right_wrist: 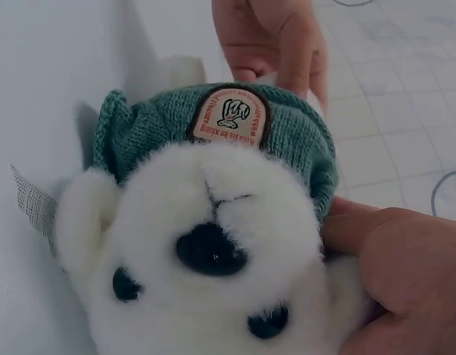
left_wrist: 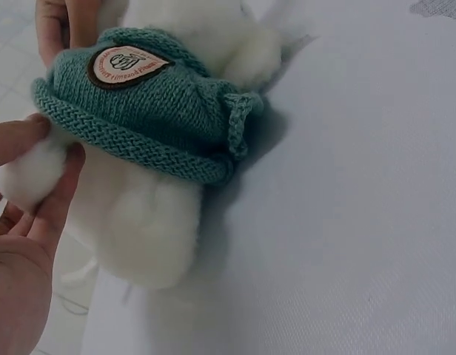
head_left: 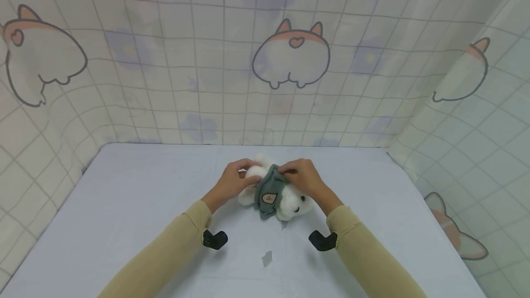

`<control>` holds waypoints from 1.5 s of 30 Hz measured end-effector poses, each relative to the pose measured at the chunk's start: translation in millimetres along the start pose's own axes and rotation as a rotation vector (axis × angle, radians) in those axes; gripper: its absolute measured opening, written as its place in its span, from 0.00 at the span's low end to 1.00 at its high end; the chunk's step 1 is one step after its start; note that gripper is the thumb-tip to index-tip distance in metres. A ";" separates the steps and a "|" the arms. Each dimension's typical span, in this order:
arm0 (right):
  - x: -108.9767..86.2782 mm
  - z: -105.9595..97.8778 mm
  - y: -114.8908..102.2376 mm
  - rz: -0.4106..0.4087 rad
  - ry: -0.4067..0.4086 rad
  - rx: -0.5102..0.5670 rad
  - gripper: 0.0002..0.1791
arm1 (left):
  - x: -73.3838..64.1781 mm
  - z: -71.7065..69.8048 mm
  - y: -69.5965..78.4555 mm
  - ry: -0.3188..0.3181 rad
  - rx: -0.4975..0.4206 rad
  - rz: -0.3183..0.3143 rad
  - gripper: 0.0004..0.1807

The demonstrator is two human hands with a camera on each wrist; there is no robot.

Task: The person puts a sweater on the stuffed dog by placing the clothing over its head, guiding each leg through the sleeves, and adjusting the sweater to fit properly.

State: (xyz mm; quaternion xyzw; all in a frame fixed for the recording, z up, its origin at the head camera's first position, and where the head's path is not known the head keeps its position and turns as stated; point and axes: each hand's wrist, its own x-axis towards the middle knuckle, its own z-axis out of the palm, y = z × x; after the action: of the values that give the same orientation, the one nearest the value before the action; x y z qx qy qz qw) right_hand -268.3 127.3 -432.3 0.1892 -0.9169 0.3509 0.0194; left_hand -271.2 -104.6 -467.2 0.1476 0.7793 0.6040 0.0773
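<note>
A white plush bear (head_left: 291,205) in a green knitted sweater (head_left: 271,185) lies on the table, head towards the right. Its sweater carries a pinkish oval patch (left_wrist: 126,66) with a dark border. My left hand (head_left: 232,179) pinches a fluffy white limb (left_wrist: 35,174) just below the sweater's rolled hem, between thumb and fingers. On the far side, my right hand (head_left: 304,177) grips the sweater's edge beside the bear's head; in the right wrist view its fingertips are partly hidden behind the sweater. The bear's black nose (right_wrist: 212,250) and eyes face up in that view.
The white table (head_left: 145,197) has a small grey mark (head_left: 267,259) near the front. Behind and beside it hangs a grid-patterned cloth (head_left: 215,82) with cartoon animals. A dark device sits at each wrist. A grey tag (right_wrist: 35,203) sticks out beside the bear's head.
</note>
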 end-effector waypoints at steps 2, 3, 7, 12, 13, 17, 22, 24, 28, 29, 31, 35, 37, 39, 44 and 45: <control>0.5 1.4 -0.9 -0.004 0.005 -0.009 0.08 | 1.4 2.3 1.6 0.036 0.006 -0.006 0.20; 0.7 1.7 -1.6 0.000 0.007 -0.009 0.08 | 1.7 3.6 2.9 0.053 0.006 -0.011 0.20; 0.8 2.5 -4.1 0.013 -0.008 -0.012 0.08 | 0.6 8.1 6.6 0.100 -0.009 -0.035 0.18; 0.9 5.1 -4.8 0.015 -0.025 0.025 0.09 | -1.6 11.5 6.1 0.119 -0.043 -0.040 0.14; 1.1 6.1 -4.4 0.013 -0.025 0.031 0.10 | -1.3 12.1 5.1 0.136 -0.035 -0.036 0.13; 1.7 9.8 -4.6 -0.009 -0.026 0.054 0.12 | 1.3 14.1 3.0 0.218 -0.004 -0.038 0.12; 0.5 11.8 -7.0 -0.048 -0.009 0.053 0.13 | 4.6 18.6 7.3 0.312 0.022 -0.091 0.14; 0.1 12.4 -7.7 -0.044 -0.006 0.054 0.13 | 5.3 21.0 9.4 0.336 0.009 -0.104 0.14; -0.1 13.4 -9.2 -0.021 -0.009 0.065 0.15 | 4.7 25.8 13.7 0.365 0.002 -0.110 0.13; -0.1 13.6 -9.3 -0.019 -0.006 0.065 0.15 | 4.2 26.9 14.7 0.369 0.010 -0.105 0.13; 0.1 14.6 -9.4 -0.022 0.007 0.061 0.15 | 3.1 28.3 16.2 0.370 0.031 -0.097 0.12; 1.2 18.3 -7.7 -0.042 0.049 0.058 0.16 | 0.6 28.0 17.5 0.342 0.040 -0.076 0.12; 2.9 20.4 -6.1 -0.051 0.057 0.059 0.18 | 0.1 26.6 16.8 0.320 0.041 -0.070 0.12; 4.0 21.4 -5.6 -0.056 0.054 0.059 0.19 | -0.5 24.7 15.3 0.287 0.035 -0.068 0.13; 6.3 20.1 -7.9 -0.077 0.039 0.057 0.19 | -3.4 20.7 14.2 0.200 0.038 -0.034 0.16; 7.1 20.0 -8.1 -0.082 0.038 0.056 0.19 | -3.8 20.1 14.3 0.185 0.036 -0.023 0.16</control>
State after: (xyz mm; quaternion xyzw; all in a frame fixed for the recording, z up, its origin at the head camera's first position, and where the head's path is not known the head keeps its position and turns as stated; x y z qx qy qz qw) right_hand -270.0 106.3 -441.0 0.2204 -0.8976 0.3790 0.0457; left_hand -259.7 -84.1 -458.9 0.0835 0.7956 0.6000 0.0094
